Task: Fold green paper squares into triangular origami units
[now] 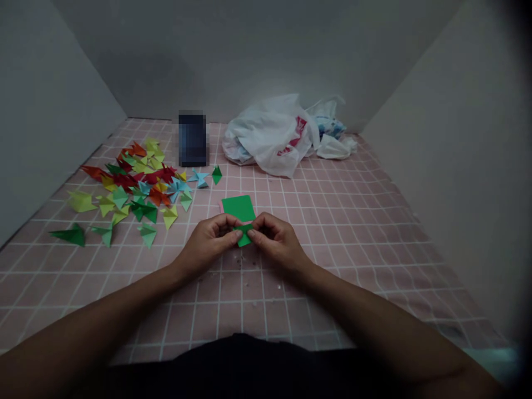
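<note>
Both hands meet over the pink checked cloth (341,221) near the middle. My left hand (211,241) and my right hand (276,241) pinch a small folded green paper piece (244,235) between fingertips and thumbs. Just beyond the hands lies a small stack of square paper sheets (238,208), green on top with a pink edge showing. To the left spreads a pile of folded paper shapes (137,185) in red, yellow, green, blue and orange.
A dark upright object (193,138), blurred out, stands at the back centre. A crumpled white plastic bag (278,136) with more bags beside it lies at the back right. Grey walls close in the left, right and back sides.
</note>
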### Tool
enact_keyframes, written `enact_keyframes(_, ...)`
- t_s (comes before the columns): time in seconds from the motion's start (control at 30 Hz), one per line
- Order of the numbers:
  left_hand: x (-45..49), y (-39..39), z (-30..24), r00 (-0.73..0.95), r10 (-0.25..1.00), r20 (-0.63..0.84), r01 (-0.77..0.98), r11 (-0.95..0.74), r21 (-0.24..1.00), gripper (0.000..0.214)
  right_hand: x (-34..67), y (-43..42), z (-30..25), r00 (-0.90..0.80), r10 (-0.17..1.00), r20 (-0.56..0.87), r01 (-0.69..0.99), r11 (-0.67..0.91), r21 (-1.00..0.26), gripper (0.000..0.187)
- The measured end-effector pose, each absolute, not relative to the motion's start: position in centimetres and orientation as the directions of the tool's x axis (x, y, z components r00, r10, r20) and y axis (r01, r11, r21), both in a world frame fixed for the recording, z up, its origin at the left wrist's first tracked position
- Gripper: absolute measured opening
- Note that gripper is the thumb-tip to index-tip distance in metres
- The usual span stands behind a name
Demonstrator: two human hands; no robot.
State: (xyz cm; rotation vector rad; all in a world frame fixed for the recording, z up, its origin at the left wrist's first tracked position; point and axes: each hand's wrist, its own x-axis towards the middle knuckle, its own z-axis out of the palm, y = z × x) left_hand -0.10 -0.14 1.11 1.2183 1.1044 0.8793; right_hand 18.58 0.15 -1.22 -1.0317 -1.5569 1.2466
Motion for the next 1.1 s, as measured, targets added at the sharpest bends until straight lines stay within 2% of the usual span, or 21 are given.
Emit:
enact_keyframes(0.13, -0.19, -0.06, 1.14, 0.278, 0.942, -0.188, 0.049, 0.181, 0.982, 0.022, 18.61, 0.15, -0.88, -0.259, 0.951, 0.167, 0.104, 0.199, -0.974, 0.013)
enact_keyframes(0.27, -0.23, -0.14, 1.26, 0.284, 0.939, -0.191, 0.106, 0.168, 0.980, 0.023, 18.52, -0.03, -0.72, -0.284, 0.951, 0.121, 0.060, 0.144, -0.988, 0.007)
enact_keyframes(0.5, -0.31, -0.20, 1.57, 0.293, 0.937, -0.188, 0.135, 0.154, 0.979, 0.020, 18.57, -0.15, -0.88, -0.299, 0.950, 0.087, 0.010, 0.095, -0.995, 0.007)
enact_keyframes(0.83, -0.59, -0.17, 1.14, 0.270, 0.930, -0.249, 0.065, 0.240, 0.969, 0.020, 18.61, -0.09, -0.96, -0.299, 0.950, 0.089, -0.039, 0.081, -0.996, 0.004)
enact_keyframes(1.1, -0.54, 0.02, 0.89, 0.317, 0.901, -0.296, 0.031, 0.302, 0.953, 0.025, 18.79, -0.09, -0.93, -0.292, 0.932, 0.216, 0.037, 0.237, -0.971, 0.011)
